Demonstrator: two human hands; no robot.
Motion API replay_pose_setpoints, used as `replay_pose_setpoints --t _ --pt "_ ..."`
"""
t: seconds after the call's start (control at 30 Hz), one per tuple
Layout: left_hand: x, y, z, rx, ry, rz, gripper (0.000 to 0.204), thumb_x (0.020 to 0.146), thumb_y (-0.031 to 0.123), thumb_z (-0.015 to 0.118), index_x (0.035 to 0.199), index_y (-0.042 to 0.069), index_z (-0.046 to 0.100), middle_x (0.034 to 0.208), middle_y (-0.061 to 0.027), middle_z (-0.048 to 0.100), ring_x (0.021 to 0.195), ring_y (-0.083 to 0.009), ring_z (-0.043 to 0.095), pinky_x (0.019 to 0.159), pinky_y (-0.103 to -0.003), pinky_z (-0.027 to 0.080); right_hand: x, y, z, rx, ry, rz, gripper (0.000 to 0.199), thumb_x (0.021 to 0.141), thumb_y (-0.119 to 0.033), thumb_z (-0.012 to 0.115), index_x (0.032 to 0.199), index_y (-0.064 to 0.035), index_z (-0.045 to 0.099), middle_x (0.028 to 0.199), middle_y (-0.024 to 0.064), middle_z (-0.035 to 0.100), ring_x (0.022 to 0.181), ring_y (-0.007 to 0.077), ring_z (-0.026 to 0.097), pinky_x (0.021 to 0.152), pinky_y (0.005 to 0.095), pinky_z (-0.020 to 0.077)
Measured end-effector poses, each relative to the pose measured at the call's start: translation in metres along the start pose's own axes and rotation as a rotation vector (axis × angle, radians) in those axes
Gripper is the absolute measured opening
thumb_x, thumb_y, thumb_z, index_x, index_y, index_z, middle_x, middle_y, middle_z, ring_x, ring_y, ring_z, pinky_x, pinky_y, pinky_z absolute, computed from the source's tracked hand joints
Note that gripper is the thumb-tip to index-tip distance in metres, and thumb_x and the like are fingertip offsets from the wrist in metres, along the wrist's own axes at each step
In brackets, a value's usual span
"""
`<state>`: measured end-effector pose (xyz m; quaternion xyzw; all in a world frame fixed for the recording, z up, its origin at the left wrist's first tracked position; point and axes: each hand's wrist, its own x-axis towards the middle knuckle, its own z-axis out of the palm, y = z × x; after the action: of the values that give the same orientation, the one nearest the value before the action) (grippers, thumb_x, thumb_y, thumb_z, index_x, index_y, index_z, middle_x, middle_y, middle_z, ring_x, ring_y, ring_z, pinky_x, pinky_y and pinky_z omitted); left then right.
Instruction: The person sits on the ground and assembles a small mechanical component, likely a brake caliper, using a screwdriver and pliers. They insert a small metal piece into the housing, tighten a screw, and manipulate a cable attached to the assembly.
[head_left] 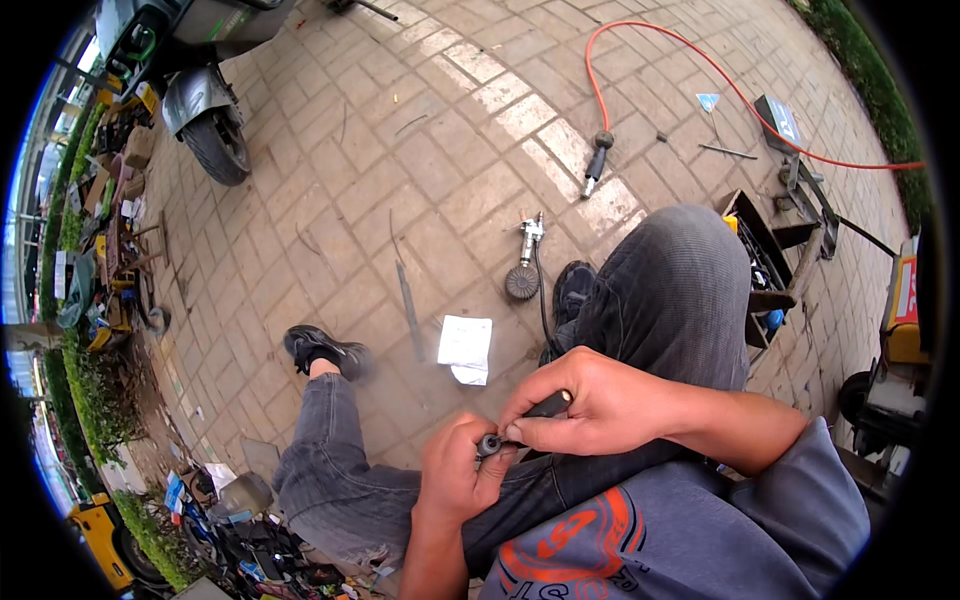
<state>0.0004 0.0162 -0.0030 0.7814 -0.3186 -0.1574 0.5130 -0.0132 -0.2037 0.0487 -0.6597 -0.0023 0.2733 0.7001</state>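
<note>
My left hand [452,475] is closed around a small dark cylindrical part [489,445] whose round, hollow-looking end points up. From above and to the right, my right hand [597,405] grips a short black rod [551,404], possibly a tool handle, with a light-coloured tip. The thumbs and fingers of both hands meet over the dark part, and my fingers hide where the two pieces come together. Both hands are above my lap. A white folded paper [465,346] lies on the paving just beyond them.
An inflator with a round gauge [521,281] lies ahead, near my right shoe. Farther off is a red air hose [690,45] with a black coupling [597,165]. An open toolbox [765,255] stands right. A scooter wheel [216,145] and piled goods [120,220] are left.
</note>
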Motion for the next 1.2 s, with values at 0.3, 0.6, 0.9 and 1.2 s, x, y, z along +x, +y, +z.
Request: replay_pose_setpoints --t 0.3,0.6,0.9,1.2 --pt "-0.002 0.000 0.000 -0.046 -0.001 -0.062 0.021 0.083 0.014 0.067 0.089 0.002 0.050 0.071 -0.0119 0.052 0.058 -0.0289 0.051 0.052 -0.037 0.039 0.007 0.006 0.001 0.295 0.008 0.141 0.018 0.089 -0.007 0.060 0.098 0.0072 0.066 0.088 0.0107 0.068 0.083 0.0131 0.064 0.077 0.0254 0.0528" --pt "-0.001 0.002 -0.001 -0.106 0.003 0.020 0.022 0.081 0.015 0.069 0.087 0.004 0.050 0.069 -0.0100 0.050 0.055 -0.0260 0.048 0.050 -0.035 0.037 0.007 0.010 0.000 0.577 -0.020 0.229 0.022 0.088 -0.014 0.062 0.094 0.0064 0.064 0.086 0.0131 0.068 0.078 0.0170 0.067 0.074 0.0283 0.0551" --pt "-0.001 0.005 -0.003 -0.197 0.015 0.042 0.024 0.083 0.019 0.068 0.084 0.002 0.051 0.067 -0.0078 0.048 0.054 -0.0203 0.045 0.049 -0.031 0.035 0.013 0.029 0.002 0.892 -0.093 0.348 0.019 0.088 -0.012 0.060 0.097 0.0054 0.062 0.090 0.0178 0.067 0.082 0.0242 0.068 0.076 0.0358 0.0565" --pt "-0.001 0.009 -0.002 -0.213 0.067 0.046 0.022 0.079 0.015 0.071 0.083 0.003 0.052 0.065 -0.0082 0.051 0.053 -0.0189 0.048 0.049 -0.030 0.038 0.012 0.037 0.008 1.033 -0.107 0.395 0.019 0.090 -0.010 0.055 0.098 0.0058 0.062 0.091 0.0206 0.068 0.082 0.0287 0.069 0.077 0.0398 0.0567"
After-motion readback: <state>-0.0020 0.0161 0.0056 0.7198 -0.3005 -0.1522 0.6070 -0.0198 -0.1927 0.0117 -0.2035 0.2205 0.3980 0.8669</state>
